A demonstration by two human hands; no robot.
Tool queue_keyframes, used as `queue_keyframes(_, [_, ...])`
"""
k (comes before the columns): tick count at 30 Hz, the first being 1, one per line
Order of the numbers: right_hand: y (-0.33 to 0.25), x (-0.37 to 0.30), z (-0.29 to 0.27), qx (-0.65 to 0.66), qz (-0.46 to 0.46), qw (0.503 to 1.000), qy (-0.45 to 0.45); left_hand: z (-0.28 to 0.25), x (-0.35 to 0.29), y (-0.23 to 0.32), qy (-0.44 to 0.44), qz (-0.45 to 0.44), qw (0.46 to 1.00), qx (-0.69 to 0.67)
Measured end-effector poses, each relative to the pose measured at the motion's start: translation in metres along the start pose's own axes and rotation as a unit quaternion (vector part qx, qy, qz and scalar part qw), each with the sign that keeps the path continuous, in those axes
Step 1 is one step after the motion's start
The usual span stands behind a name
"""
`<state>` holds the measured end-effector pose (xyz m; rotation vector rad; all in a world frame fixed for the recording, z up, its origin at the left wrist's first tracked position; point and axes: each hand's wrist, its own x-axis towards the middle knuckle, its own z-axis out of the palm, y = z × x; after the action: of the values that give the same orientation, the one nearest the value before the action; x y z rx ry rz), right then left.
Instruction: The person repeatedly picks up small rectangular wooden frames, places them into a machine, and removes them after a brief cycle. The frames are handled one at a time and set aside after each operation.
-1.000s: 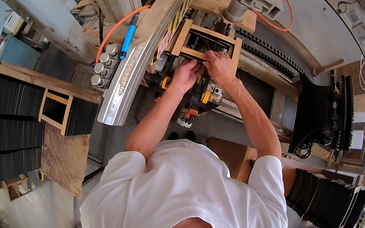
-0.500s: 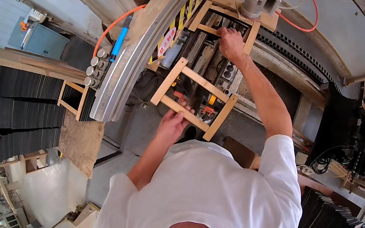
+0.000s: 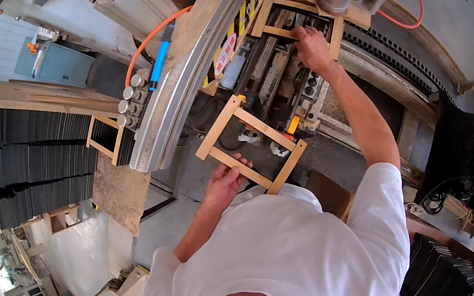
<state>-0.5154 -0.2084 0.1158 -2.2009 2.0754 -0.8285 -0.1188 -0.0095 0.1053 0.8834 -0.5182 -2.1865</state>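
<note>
My left hand [image 3: 225,185] is closed on the near rail of a light wooden frame [image 3: 265,129], thumb and fingers pinching it. This frame has two side posts and two cross rails, and it is held tilted in front of my body. Farther off, my right hand [image 3: 315,49] reaches forward with its fingers bent over the near rail of a second wooden frame [image 3: 263,15]. That frame lies in a machine bed [image 3: 274,81], beneath a metal cylinder [image 3: 335,2]. My right fingertips are partly hidden.
A long metal beam [image 3: 163,97] with an orange hose [image 3: 143,49] runs along the left. Stacks of dark panels [image 3: 37,151] stand at far left, with another wooden frame [image 3: 118,143] against them. More dark panels [image 3: 441,285] are at right. A yellow roller [image 3: 293,124] sits near the held frame.
The frame in my left hand has come nearer to my body, away from the machine bed. My right hand stays at the far frame's near rail. The whole view has shifted slightly.
</note>
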Motion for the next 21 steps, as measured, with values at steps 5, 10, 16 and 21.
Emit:
queue_keyframes(5, [-0.004, 0.004, -0.005, 0.029, 0.050, 0.998, -0.005, -0.031, 0.002, 0.013, -0.008, -0.006, 1.000, -0.006])
queue_keyframes(10, [-0.036, 0.021, 0.004, 0.006, 0.143, 0.989, -0.026, -0.052, 0.005, 0.026, -0.022, -0.029, 0.999, 0.011])
queue_keyframes(16, [-0.023, 0.026, 0.009, -0.012, 0.116, 0.993, -0.013, -0.088, 0.006, 0.032, 0.008, -0.059, 0.998, 0.021])
queue_keyframes(21, [-0.021, 0.025, 0.009, -0.025, 0.114, 0.993, -0.015, -0.106, 0.009, 0.028, 0.031, -0.072, 0.997, 0.017])
